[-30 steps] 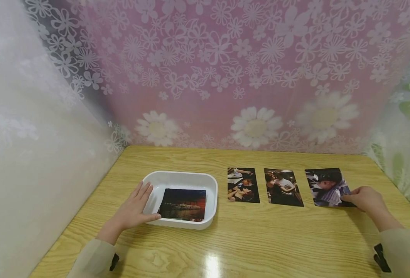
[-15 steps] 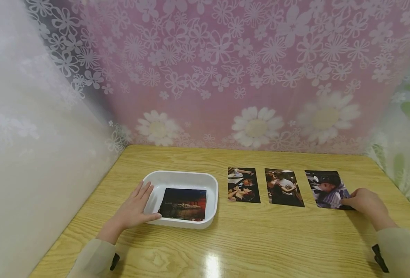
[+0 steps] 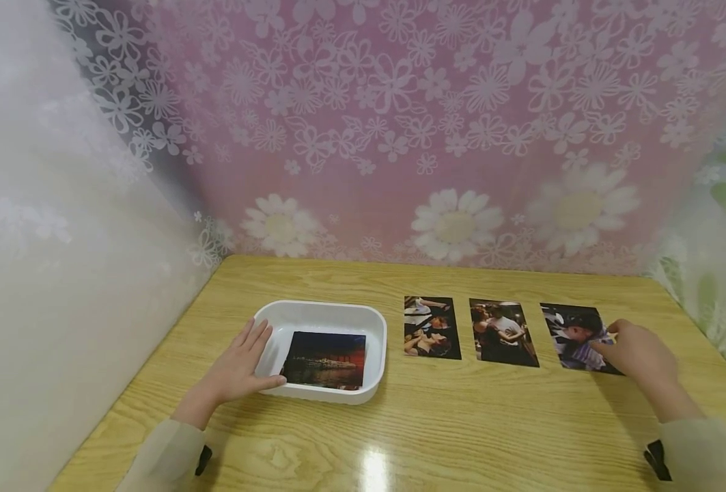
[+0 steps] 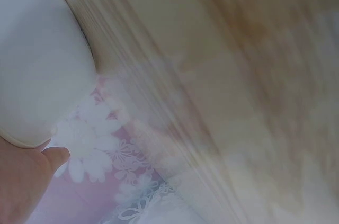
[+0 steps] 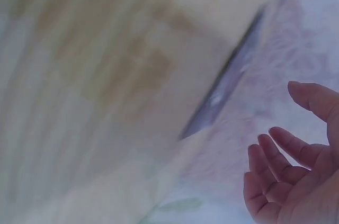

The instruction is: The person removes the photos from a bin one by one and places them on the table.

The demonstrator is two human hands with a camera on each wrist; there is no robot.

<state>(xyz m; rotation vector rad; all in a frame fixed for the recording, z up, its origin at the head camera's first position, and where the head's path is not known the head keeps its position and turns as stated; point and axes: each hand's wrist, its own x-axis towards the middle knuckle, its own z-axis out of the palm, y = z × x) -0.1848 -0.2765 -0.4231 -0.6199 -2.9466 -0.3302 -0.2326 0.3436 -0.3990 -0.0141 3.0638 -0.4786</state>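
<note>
My left hand rests on the left side of a white plastic tray, fingers straight over the rim and thumb along its front edge. Inside the tray lies a dark photo of a lit ship under a red and blue sky. On the right, my right hand hovers over the right edge of a photo showing a person in a dark cap. In the right wrist view, the fingers are loosely bent and apart from the thumb, holding nothing; that photo appears as a thin slanted strip.
Two more photos, one of a reclining pair and one of a dancing couple, lie in a row between tray and right photo. The wooden table ends at a pink flowered curtain; pale cloth hangs at both sides.
My right hand has let go of the right-hand photo and shifted slightly left above its edge. The photo has moved slightly nearer and now lies flat. My left hand stays on the tray.
</note>
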